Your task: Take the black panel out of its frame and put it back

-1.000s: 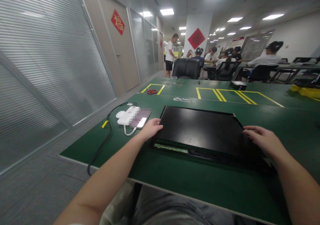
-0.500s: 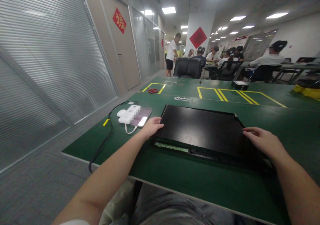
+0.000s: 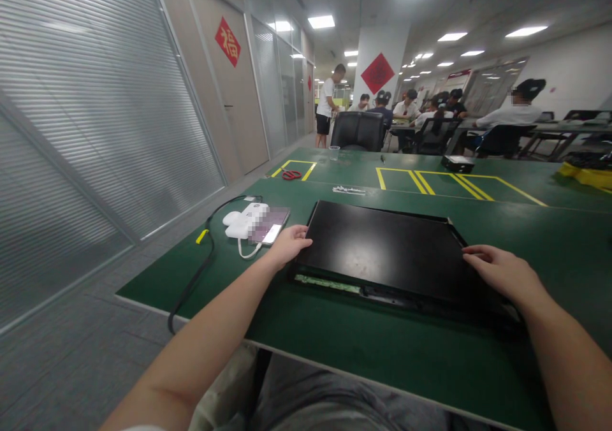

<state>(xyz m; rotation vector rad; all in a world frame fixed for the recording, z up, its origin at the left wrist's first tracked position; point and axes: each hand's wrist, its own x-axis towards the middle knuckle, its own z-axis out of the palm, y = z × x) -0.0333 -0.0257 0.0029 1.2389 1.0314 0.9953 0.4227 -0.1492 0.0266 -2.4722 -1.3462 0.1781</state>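
Observation:
A black flat screen panel (image 3: 377,246) lies face up over a dark frame on the green table. My left hand (image 3: 291,245) pinches the panel's left edge between thumb and fingers. At the opposite edge, my right hand (image 3: 500,268) grips the panel's right side with thumb and fingertips. A green circuit board strip (image 3: 327,283) shows along the near side, below the panel's front edge. The panel sits slightly raised at the front, and what lies beneath it is hidden.
Left of the panel lie a phone (image 3: 275,227), a white power bank (image 3: 246,220) and a black cable (image 3: 205,265). Farther back are red-handled scissors (image 3: 291,175), a white caliper-like tool (image 3: 349,190), a clear cup (image 3: 334,153) and a black box (image 3: 458,164). Several people sit beyond.
Both hands keep their hold on the panel's edges, and the panel stays in nearly the same place. The whole view has shifted very slightly.

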